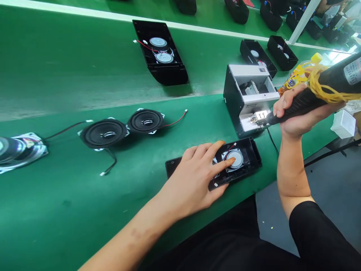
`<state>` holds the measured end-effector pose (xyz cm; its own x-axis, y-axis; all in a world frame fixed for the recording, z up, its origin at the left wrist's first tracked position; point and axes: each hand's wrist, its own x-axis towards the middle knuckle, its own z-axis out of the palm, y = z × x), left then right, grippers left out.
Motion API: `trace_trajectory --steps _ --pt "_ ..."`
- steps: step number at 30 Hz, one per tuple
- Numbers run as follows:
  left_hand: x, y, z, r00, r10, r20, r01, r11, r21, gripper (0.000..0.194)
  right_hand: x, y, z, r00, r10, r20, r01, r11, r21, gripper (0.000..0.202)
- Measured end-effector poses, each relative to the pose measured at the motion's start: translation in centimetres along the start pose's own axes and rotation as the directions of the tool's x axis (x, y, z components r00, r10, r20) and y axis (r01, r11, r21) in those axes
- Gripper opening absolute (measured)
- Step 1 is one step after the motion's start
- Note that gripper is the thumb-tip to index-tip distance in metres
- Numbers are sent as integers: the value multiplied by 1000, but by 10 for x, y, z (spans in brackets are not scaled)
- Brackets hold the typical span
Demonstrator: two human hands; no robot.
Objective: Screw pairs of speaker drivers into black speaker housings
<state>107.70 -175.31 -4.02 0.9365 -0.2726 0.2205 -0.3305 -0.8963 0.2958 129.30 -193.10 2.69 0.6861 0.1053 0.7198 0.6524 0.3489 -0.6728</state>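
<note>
My left hand (197, 173) grips a black speaker housing (255, 156) lying open side up near the bench's front edge. Its thumb is along the near side, and the index finger rests on a round speaker driver (237, 160) inside. Part of a second driver shows beneath my fingers. Wrapped in my right hand (301, 111) is a black electric screwdriver (299, 99) with yellow rubber bands around its body. The screwdriver's front end is at the metal outlet of a screw feeder (248, 101); its bit tip I cannot make out.
Two loose speaker drivers (104, 132) lie cone up left of the housing, wires trailing. Another driver (19, 150) is at the left edge. Farther back sits a housing with two drivers (160, 52). Beside the feeder are more housings (282, 52), a yellow-capped bottle (316, 58) and a white box (343, 124).
</note>
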Motion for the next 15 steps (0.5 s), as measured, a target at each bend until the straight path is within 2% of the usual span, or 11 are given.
trace_trajectory --steps 3,7,10,13,15 --pt "-1 2 -1 1000 -10 9 10 1000 -1 53 -5 -6 -3 999 10 -35 -7 998 61 71" --pt "-4 1 -7 1000 1 10 -1 999 35 59 -10 -19 -12 997 49 -62 -46 998 43 74" --pt "-5 -5 -15 996 17 85 -22 998 53 61 -10 -38 -16 1000 -17 9 17 999 46 73" --pt "-4 -9 -18 989 16 146 -24 998 53 64 -12 -66 -20 996 -91 25 90 995 43 67" --pt "-2 -9 -17 987 -2 158 -7 998 56 65 -18 -85 -26 994 54 98 -54 999 -3 72"
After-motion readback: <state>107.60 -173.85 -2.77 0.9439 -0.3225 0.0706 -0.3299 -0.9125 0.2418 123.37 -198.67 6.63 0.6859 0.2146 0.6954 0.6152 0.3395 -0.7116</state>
